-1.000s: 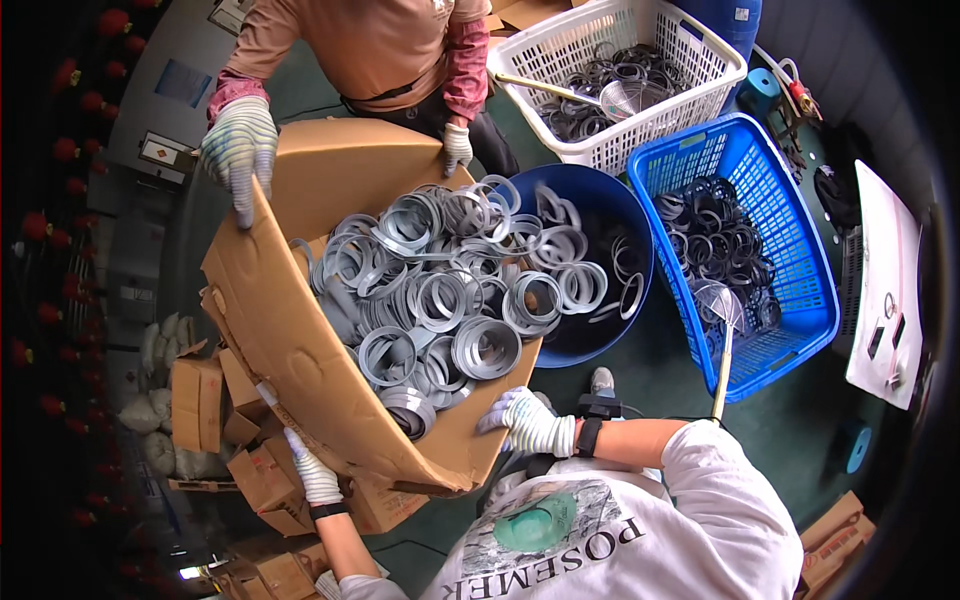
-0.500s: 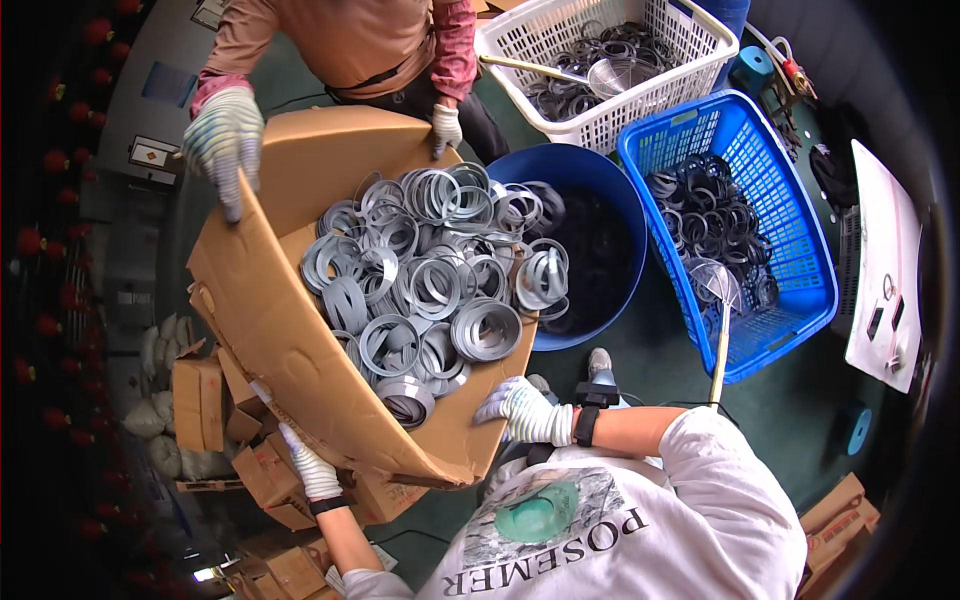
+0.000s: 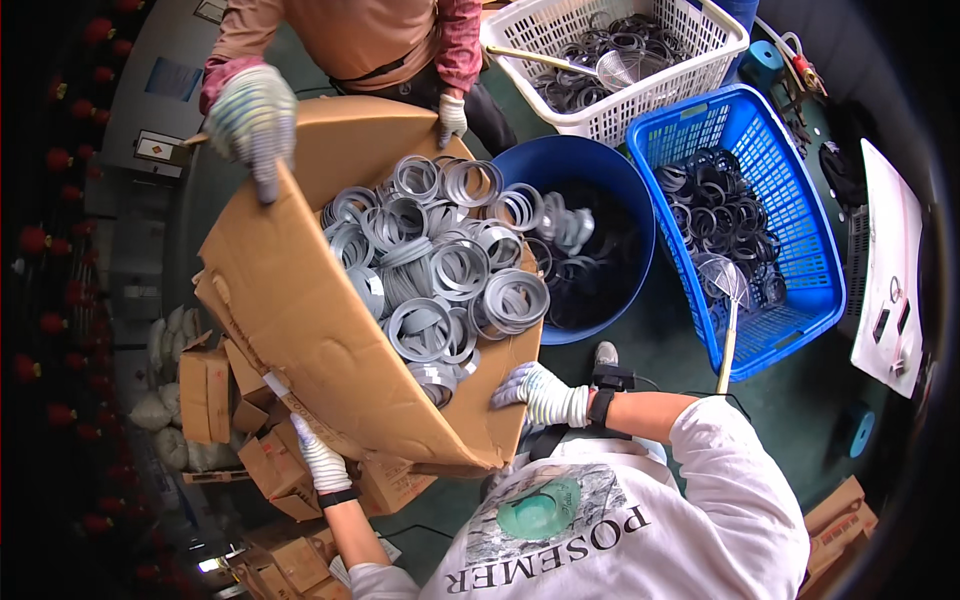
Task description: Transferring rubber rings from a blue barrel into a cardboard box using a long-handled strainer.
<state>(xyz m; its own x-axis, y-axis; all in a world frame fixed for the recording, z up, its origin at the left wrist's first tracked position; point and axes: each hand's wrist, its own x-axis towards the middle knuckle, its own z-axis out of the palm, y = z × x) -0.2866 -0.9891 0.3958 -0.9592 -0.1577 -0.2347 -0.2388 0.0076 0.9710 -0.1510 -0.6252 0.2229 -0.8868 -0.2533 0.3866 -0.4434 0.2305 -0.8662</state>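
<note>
A big cardboard box [image 3: 320, 340] is tipped toward a round blue barrel [image 3: 640, 230]. Many grey metal rings [image 3: 460, 270] lie in it, and some are dropping, blurred, into the barrel. My left hand [image 3: 322, 462], in a white striped glove, grips the box low on its outer side, fingertips partly hidden. My right hand [image 3: 545, 393], gloved alike, is closed on the box's near edge by the barrel. Across from me a co-worker's gloved hand [image 3: 255, 120] holds the raised left corner; that person's other hand [image 3: 451, 118] holds the far edge.
Right of the barrel stands a blue basket [image 3: 800, 255] with dark rings and a strainer [image 3: 728, 290]. A white basket [image 3: 520, 85] behind holds more rings and another strainer [image 3: 618, 68]. Smaller cartons [image 3: 205, 395] are stacked at the left. A white panel [image 3: 885, 280] stands far right.
The rings have shifted inside the box, and some now slide over its edge into the barrel. The box's left corner sits slightly higher and farther right in view. All hands keep their hold.
</note>
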